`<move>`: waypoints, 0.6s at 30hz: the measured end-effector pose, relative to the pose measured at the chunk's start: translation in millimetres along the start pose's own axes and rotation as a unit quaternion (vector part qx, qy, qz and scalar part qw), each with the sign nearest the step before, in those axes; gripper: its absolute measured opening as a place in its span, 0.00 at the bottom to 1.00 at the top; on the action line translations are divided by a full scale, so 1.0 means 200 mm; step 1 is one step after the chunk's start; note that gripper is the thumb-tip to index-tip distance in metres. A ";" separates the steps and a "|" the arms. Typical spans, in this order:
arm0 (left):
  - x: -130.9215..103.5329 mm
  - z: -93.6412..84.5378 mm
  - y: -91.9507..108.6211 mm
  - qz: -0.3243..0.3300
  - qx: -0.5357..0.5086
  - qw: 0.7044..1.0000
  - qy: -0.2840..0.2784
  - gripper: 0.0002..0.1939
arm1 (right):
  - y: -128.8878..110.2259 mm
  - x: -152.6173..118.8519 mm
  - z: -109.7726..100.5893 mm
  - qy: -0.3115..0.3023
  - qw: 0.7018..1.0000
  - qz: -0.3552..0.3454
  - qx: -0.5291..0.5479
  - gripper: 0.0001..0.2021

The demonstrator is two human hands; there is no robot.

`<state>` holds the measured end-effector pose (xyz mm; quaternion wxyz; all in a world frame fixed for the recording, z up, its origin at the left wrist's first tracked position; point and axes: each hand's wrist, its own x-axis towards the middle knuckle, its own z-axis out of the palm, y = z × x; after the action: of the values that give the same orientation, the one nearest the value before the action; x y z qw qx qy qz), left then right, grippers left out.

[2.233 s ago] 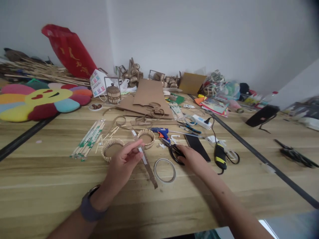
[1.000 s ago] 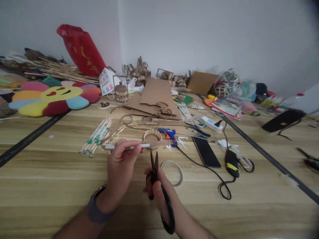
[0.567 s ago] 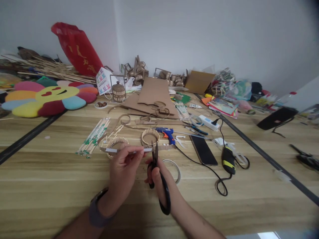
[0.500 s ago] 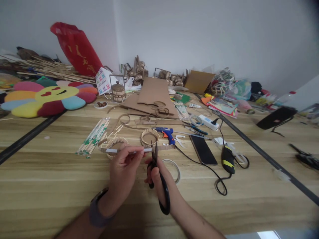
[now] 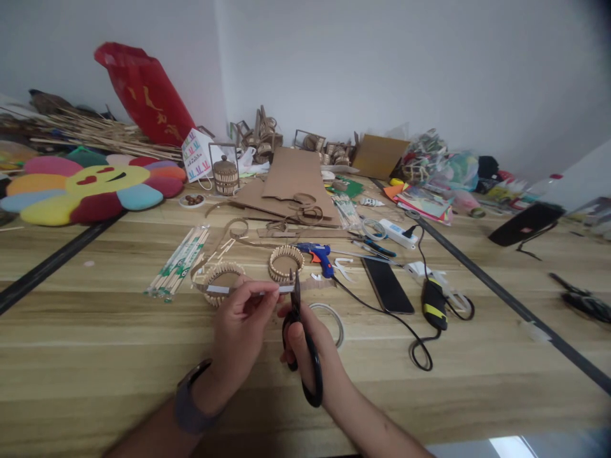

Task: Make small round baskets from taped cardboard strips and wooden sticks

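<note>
My left hand (image 5: 244, 321) pinches a narrow brown strip with white tape on it (image 5: 218, 289) between thumb and fingertips, holding it level above the table. In my right hand (image 5: 310, 340) is a pair of black-handled scissors (image 5: 316, 381), blades pointing away from me. The blades stand at the strip just right of my left fingertips, slightly apart; whether they cut into it I cannot tell. Behind the hands lie two rings of small wooden sticks, one on the left (image 5: 224, 272) partly behind the strip, the other (image 5: 286, 263) near the scissor tips.
A blue glue gun (image 5: 322, 257) lies behind the scissors, its cord running right past a phone (image 5: 389, 284). A tape roll (image 5: 340, 324) sits by my right wrist. Bagged sticks (image 5: 179, 262) are at left. Cardboard sheets (image 5: 293, 175) and a lidded stick basket (image 5: 226, 176) stand farther back.
The scissor blades have drawn a little closer together at the strip. More of the white tape shows left of my left hand. Both hands stay nearly in place.
</note>
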<state>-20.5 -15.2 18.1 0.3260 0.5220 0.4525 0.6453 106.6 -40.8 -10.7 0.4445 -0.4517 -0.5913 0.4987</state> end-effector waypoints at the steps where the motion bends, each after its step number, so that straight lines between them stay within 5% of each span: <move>1: 0.00 0.00 0.00 -0.002 0.001 1.000 -0.002 0.03 | 0.00 0.00 0.00 0.003 1.000 0.014 0.004 0.32; 4: 0.00 0.00 -0.01 -0.003 0.000 1.000 -0.006 0.03 | 0.01 -0.01 0.00 0.011 1.000 0.028 0.006 0.34; 10: 0.00 0.00 -0.02 -0.037 -0.035 0.999 -0.008 0.04 | 0.00 0.02 -0.06 0.037 0.994 -0.082 -0.058 0.32; 18: 0.02 0.00 -0.04 -0.090 -0.082 0.993 0.004 0.12 | 0.01 0.08 -0.09 0.018 0.991 -0.070 -0.113 0.30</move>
<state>-22.8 -8.1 11.6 0.4223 0.4482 0.4448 0.6503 121.9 -21.3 -9.9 0.4354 -0.4650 -0.6659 0.3882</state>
